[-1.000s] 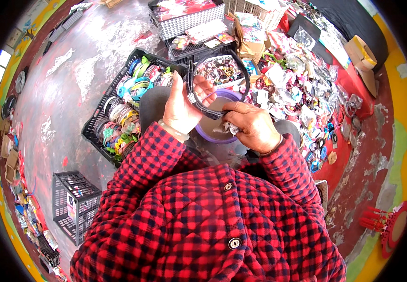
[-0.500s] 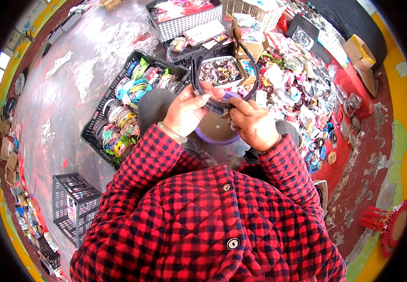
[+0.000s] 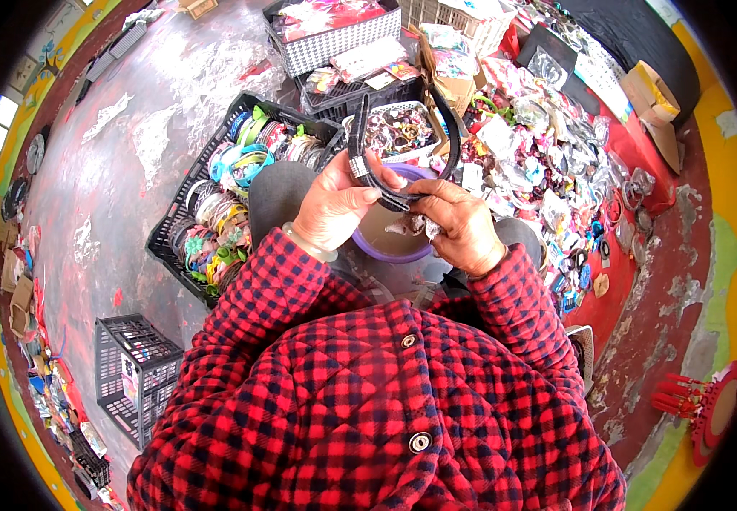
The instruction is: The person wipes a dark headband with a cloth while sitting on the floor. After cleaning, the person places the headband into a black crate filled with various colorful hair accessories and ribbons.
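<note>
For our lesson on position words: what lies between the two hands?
In the head view, a black headband bridges the left hand and right hand; a crumpled pale scrap and purple basin show there too.

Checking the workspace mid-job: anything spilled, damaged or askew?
On the right, a mixed pile spreads loosely over a red surface, as if spilled; the grey floor at left looks patchy. The held black hoop shows no obvious damage.

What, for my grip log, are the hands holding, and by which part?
A black headband: left hand at its lower left, below the silvery ornament; right hand at its bottom curve, plus a crumpled pale scrap.
</note>
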